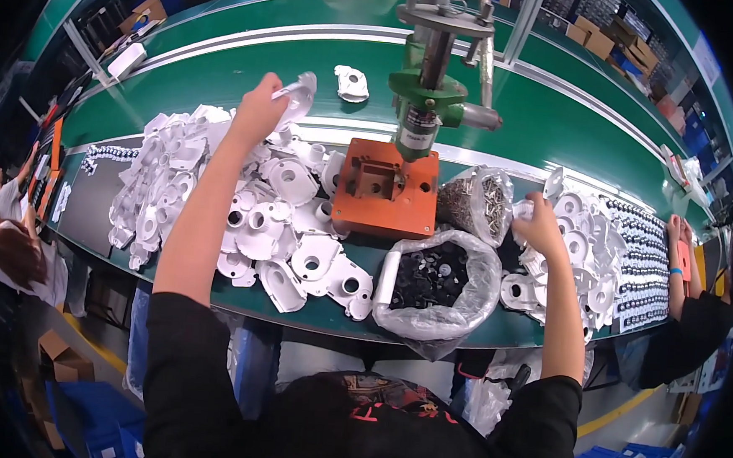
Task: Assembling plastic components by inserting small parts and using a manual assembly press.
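My left hand [258, 111] is raised over the far side of a large heap of white plastic housings [290, 178], its fingers closed on one curved white plastic housing [300, 99]. On the right, my right hand [539, 226] pinches a small white plastic piece [522, 210] beside a second pile of white plastic parts [583, 234]. Between my hands stands an orange fixture block [384, 217] with a recessed pocket. A clear bag of screws [494, 205] lies just left of my right hand. In front of it, a plastic-lined tub [495, 287] holds small black parts.
A green press [426, 86] rises above the fixture. One white housing [352, 84] lies alone on the green belt [251, 58]. Rows of black-and-white parts [643, 267] fill the bench's right end, where another person's hands [679, 231] rest. More people are at the left and far side.
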The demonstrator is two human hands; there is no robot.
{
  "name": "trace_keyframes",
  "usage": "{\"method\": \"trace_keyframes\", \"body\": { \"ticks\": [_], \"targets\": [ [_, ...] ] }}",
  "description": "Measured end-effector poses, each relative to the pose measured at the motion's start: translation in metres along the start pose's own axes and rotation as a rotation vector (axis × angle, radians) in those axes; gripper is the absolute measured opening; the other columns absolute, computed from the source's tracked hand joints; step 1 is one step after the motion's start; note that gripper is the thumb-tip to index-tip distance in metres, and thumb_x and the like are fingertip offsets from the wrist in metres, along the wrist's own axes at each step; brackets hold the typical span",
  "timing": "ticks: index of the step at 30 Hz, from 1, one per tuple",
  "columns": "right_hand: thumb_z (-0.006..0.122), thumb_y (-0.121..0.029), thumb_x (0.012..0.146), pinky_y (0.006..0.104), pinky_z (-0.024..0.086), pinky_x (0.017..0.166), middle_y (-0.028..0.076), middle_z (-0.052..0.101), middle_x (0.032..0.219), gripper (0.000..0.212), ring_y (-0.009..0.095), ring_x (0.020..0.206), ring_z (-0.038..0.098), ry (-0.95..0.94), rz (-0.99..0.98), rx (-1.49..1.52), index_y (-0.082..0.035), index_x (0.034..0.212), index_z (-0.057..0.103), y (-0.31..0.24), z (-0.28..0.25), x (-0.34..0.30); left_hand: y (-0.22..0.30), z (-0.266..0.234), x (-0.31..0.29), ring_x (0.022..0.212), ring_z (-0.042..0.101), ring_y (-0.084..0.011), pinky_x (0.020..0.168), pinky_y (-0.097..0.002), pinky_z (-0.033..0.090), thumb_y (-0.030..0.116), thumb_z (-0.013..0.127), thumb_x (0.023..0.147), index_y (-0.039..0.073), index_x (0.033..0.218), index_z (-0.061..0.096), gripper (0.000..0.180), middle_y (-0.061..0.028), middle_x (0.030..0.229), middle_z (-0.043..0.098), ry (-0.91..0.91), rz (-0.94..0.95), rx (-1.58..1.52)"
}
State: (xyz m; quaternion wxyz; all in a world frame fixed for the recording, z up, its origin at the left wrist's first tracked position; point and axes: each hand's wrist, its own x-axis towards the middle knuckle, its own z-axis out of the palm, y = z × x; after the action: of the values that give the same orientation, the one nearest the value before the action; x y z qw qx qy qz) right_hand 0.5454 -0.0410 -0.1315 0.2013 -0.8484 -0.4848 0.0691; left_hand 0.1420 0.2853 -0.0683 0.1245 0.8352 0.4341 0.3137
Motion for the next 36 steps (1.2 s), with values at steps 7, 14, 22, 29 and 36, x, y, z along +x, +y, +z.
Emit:
{"method": "trace_keyframes", "body": {
  "ticks": [7,14,22,29,36],
  "targets": [
    [0.076,-0.011,0.068,0.0398,0.041,0.098,0.015,0.049,0.13,0.067,0.029,0.114,0.051,0.307,-0.25,0.433,-0.003,0.126,0.045,-0.077,-0.046,-0.057,0.111,-0.019,-0.116,0.085,0.066,-0.0248,0.068,-0.037,0.059,0.013,0.049,0.092,0.002,0.117,0.038,0.03,-0.0162,0.104,0.06,-0.693,-0.428,-1.136],
    [0.078,-0.01,0.06,0.0453,0.043,0.091,0.016,0.049,0.127,0.052,0.036,0.112,0.048,-0.075,-1.085,0.4,-0.01,0.11,0.061,-0.174,-0.043,-0.119,0.155,0.003,-0.166,0.093,0.065,-0.0213,0.07,-0.0364,0.058,0.022,0.035,0.095,0.001,0.121,0.046,0.035,-0.01,0.105,0.06,-1.153,-0.551,-1.728],
    [0.08,-0.017,0.063,0.0468,0.04,0.095,0.016,0.048,0.129,0.054,0.037,0.112,0.048,-0.13,-1.096,0.373,-0.01,0.111,0.057,-0.161,-0.02,-0.133,0.154,0.024,-0.187,0.104,0.06,-0.0206,0.091,-0.0356,0.049,0.028,0.048,0.095,0.001,0.124,0.047,0.039,-0.0114,0.115,0.058,-1.143,-0.548,-1.615],
    [0.078,-0.024,0.069,0.0361,0.041,0.091,0.015,0.055,0.114,0.056,0.027,0.107,0.053,0.179,-0.577,0.553,-0.003,0.113,0.05,-0.122,-0.017,-0.094,0.148,0.003,-0.159,0.072,0.061,-0.0139,0.061,-0.0331,0.047,0.02,0.061,0.088,0.004,0.092,0.05,0.02,-0.0026,0.08,0.061,-0.847,0.134,-0.889],
    [0.071,-0.024,0.074,0.0387,0.05,0.071,0.013,0.061,0.088,0.037,0.03,0.079,0.061,-0.312,-0.481,0.071,-0.004,0.104,0.062,-0.084,0.024,-0.094,0.107,0.052,-0.104,0.105,0.056,-0.0334,0.093,-0.0422,0.046,0.01,0.056,0.082,0.004,0.09,0.051,0.011,-0.0166,0.099,0.061,-0.266,0.763,0.073]
  ]
}}
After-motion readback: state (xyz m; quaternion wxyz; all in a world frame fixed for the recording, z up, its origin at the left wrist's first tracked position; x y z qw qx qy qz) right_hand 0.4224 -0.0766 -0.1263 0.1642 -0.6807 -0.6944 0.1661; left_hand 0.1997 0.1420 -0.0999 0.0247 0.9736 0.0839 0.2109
